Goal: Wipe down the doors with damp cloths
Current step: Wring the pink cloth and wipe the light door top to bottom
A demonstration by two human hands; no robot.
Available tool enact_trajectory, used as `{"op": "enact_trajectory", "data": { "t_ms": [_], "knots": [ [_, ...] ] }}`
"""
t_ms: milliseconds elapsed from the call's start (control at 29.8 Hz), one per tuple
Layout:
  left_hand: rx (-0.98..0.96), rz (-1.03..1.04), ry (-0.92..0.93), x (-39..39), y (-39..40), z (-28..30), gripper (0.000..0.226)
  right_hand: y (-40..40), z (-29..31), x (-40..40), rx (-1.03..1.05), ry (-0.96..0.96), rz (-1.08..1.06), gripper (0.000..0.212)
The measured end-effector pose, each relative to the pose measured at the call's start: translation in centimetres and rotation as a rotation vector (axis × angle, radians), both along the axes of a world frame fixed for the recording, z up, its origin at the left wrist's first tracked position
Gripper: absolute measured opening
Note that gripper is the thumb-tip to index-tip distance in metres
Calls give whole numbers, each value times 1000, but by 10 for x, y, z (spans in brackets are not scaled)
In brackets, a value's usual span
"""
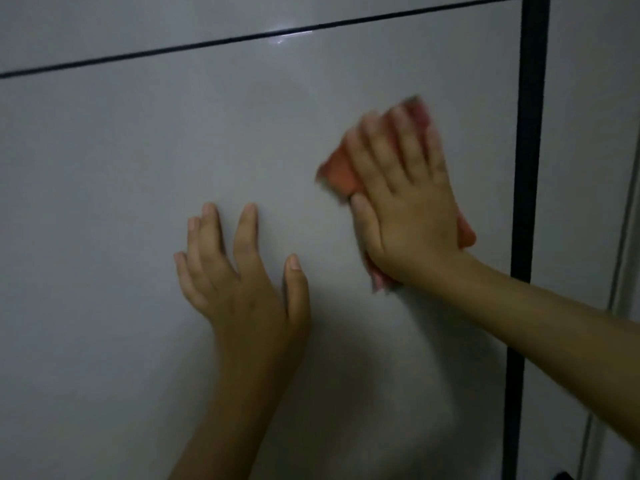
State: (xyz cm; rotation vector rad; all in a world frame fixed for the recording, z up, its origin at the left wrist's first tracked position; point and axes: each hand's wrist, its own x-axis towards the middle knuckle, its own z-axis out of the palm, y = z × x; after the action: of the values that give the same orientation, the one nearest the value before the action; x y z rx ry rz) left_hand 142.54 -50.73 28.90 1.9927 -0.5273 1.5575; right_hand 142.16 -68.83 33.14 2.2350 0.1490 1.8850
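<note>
A glossy grey door panel (138,185) fills most of the view. My right hand (405,202) lies flat on an orange-red cloth (337,173) and presses it against the panel near its right side; hand and cloth are motion-blurred. The cloth sticks out above, left of and below the hand. My left hand (242,271) rests flat on the panel lower and to the left, fingers spread, holding nothing.
A thin dark seam (207,43) runs across the top of the panel. A thick black vertical strip (526,168) borders it on the right, with another pale panel (588,133) beyond. A light glare (280,38) sits on the seam.
</note>
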Motion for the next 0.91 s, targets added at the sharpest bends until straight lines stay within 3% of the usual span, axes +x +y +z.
{"op": "enact_trajectory", "data": {
  "t_ms": [67,134,168,269,336,369,504,571,672,773,907],
  "knots": [
    [11,0,16,-1,0,1,61,-25,-2,-12,-384,151,36,55],
    [9,0,23,-1,0,1,60,-54,10,-20,-465,199,24,54],
    [4,-5,25,-1,-1,1,60,-64,18,-20,-360,163,9,54],
    [-17,-17,38,-3,-5,1,59,-48,39,-12,219,-36,-3,58],
    [-22,-27,52,-5,-7,0,60,-12,43,-3,399,-126,20,58],
    [-26,-33,55,-6,-8,0,60,5,41,-1,348,-123,39,57],
    [-18,-29,74,-5,-6,-1,62,10,15,-6,-278,95,61,52],
    [-20,-24,83,-5,-5,-2,63,-24,10,-14,-333,136,73,52],
    [-40,-55,85,-13,-11,-2,62,-66,5,-22,5,63,28,55],
    [40,-111,59,-24,-26,-2,61,-47,-8,-19,333,0,8,59],
    [154,-309,-34,-43,-64,6,56,-47,-13,-34,331,130,244,58]
  ]
}}
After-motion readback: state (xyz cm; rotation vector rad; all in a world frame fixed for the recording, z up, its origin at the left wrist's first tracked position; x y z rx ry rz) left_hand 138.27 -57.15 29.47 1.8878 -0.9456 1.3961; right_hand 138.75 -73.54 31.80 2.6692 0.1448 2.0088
